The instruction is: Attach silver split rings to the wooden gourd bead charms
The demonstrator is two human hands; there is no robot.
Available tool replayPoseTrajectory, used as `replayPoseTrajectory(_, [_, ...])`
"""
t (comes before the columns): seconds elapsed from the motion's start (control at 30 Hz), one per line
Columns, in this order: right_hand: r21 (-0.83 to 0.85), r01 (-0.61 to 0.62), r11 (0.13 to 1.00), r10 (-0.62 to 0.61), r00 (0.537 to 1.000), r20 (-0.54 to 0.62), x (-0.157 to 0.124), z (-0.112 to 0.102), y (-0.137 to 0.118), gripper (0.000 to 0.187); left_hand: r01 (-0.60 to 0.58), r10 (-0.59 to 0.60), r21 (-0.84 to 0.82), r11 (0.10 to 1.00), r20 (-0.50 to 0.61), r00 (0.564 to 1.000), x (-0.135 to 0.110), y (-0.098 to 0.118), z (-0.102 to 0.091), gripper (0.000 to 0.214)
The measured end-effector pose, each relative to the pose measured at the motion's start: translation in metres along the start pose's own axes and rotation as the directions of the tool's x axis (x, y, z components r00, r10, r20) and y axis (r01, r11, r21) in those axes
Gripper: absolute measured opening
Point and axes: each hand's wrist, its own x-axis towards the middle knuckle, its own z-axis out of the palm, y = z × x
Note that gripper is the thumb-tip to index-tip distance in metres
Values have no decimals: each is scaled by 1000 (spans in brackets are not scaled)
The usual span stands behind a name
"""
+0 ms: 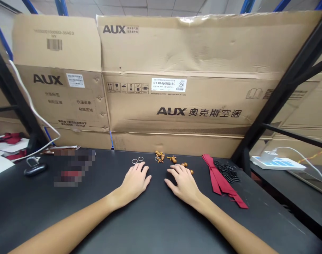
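My left hand (pixel 136 181) lies flat on the black tabletop (pixel 150 225), fingers stretched out, holding nothing. Just beyond its fingertips sit two small metal rings (pixel 137 160). My right hand (pixel 182 181) also rests palm down with fingers apart and nothing in it. Small brown wooden beads and gourd charms (pixel 163 157) are scattered just past its fingertips. A bundle of dark red ribbons (pixel 220 176) lies to the right of my right hand, with a pile of black rings (pixel 227 171) beside it.
Large AUX cardboard boxes (pixel 177 88) wall off the back of the table. A black metal rack post (pixel 277 95) slants at the right. A white power strip (pixel 272 162) sits on the right shelf. A small dark device (pixel 35 168) and red ribbons (pixel 10 138) lie at the left.
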Motion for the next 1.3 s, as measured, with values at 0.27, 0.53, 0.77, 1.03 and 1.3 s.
replayPoseTrajectory(0.27, [-381, -256, 888, 266, 964, -27, 5, -17, 30, 25, -61, 61, 18, 998, -18, 998, 1, 3, -5, 23])
replayPoseTrajectory(0.53, [-360, -186, 914, 242, 963, 117, 2, -12, 16, 18, -100, 102, -50, 994, 39, 994, 2, 1, -2, 16])
replayPoseTrajectory(0.77, [-84, 62, 995, -55, 995, 89, -3, 1, 2, 16, -194, 203, -232, 953, 16, 979, 4, -2, -1, 16])
replayPoseTrajectory(1.03, [130, 144, 981, -153, 986, 60, -4, 1, -3, 17, -265, 273, -128, 956, 47, 961, 8, -3, -3, 16])
replayPoseTrajectory(1.3, [179, 254, 950, -262, 965, 25, -5, 0, -6, 22, -396, 398, 144, 907, 16, 917, 7, 0, 1, 19])
